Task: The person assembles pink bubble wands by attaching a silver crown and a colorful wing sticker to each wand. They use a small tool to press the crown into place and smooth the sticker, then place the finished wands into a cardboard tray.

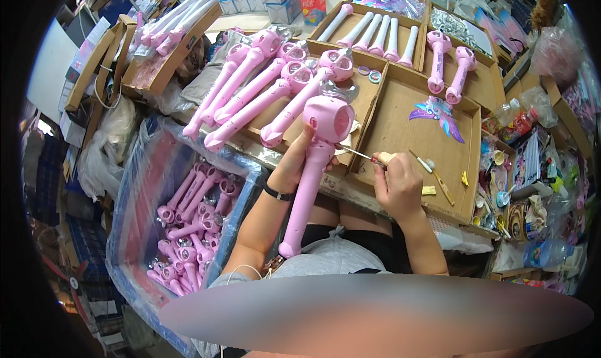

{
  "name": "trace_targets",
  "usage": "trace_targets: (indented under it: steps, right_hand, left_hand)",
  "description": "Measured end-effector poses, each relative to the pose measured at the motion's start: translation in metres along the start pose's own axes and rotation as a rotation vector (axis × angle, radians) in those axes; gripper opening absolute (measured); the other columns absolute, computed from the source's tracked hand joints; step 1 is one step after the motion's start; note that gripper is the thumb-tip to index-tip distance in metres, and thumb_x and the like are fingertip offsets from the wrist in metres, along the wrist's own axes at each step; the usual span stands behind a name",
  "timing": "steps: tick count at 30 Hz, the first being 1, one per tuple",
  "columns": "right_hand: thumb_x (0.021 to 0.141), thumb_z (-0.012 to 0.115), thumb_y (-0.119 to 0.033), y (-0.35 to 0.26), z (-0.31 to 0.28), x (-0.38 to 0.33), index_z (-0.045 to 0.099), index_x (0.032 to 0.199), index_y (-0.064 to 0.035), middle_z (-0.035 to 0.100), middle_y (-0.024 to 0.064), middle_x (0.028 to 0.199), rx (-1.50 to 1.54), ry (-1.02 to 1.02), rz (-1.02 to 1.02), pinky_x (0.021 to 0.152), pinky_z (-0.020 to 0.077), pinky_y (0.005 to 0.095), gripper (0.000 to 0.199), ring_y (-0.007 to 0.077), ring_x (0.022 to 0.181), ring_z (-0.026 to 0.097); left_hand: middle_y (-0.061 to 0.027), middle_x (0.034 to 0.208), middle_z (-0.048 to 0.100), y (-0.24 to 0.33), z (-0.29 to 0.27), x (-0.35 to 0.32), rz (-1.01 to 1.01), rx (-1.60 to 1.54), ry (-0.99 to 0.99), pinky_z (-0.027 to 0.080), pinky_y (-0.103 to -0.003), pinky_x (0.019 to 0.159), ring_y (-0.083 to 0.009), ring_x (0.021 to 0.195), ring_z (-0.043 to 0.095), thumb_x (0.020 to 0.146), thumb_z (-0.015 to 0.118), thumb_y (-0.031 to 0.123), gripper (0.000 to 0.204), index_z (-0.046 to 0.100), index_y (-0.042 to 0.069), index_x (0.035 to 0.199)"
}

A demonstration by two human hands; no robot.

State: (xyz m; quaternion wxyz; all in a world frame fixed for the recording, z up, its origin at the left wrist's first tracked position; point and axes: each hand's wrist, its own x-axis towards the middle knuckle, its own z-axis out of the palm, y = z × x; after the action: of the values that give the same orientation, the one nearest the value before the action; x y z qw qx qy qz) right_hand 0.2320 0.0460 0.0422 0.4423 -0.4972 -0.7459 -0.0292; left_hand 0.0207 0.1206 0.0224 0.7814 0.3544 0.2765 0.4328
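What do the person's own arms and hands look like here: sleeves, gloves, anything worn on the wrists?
Both forearms are bare, with no sleeves showing and no gloves. The left hand has a thin black band around its wrist, like a slim watch or bracelet. The right hand shows nothing worn on its wrist. No rings can be made out on either hand.

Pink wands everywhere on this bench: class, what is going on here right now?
A person holds a pink wand upright in the left hand, its round head level with the tray edge. The right hand grips a screwdriver whose tip meets the wand's neck. More wands lie in a cardboard tray ahead, and others fill a plastic-lined bin at the left. A purple wing piece lies in the right tray.
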Motion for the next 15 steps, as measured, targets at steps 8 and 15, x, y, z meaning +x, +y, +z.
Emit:
trace_targets:
  steps: [8, 15]
  right_hand:
    - [0.078, 0.064, -0.004, -0.0004, -0.0050, -0.0045, 0.059, 0.092, -0.0027, 0.056, 0.0113, 0.079, 0.088, 0.012, 0.083, 0.055, 0.0462, 0.0368, 0.015, 0.0295, 0.064, 0.058]
    - [0.080, 0.063, -0.005, -0.0008, -0.0033, -0.0038, 0.060, 0.093, -0.0038, 0.058, 0.0117, 0.080, 0.146, -0.028, 0.127, 0.055, 0.0464, 0.0371, 0.013, 0.0299, 0.065, 0.059]
  left_hand:
    - [-0.0107, 0.089, 0.064, 0.0003, 0.0012, -0.0061, -0.010, 0.001, -0.007, 0.052, -0.026, 0.053, -0.0176, 0.065, 0.064, 0.082, 0.053, 0.064, 0.071, 0.052, 0.000, 0.114]
    - [-0.0110, 0.089, 0.064, -0.0054, 0.0066, -0.0068, 0.003, 0.119, 0.025, 0.051, -0.027, 0.054, -0.0186, 0.068, 0.064, 0.083, 0.050, 0.065, 0.072, 0.050, 0.000, 0.116]
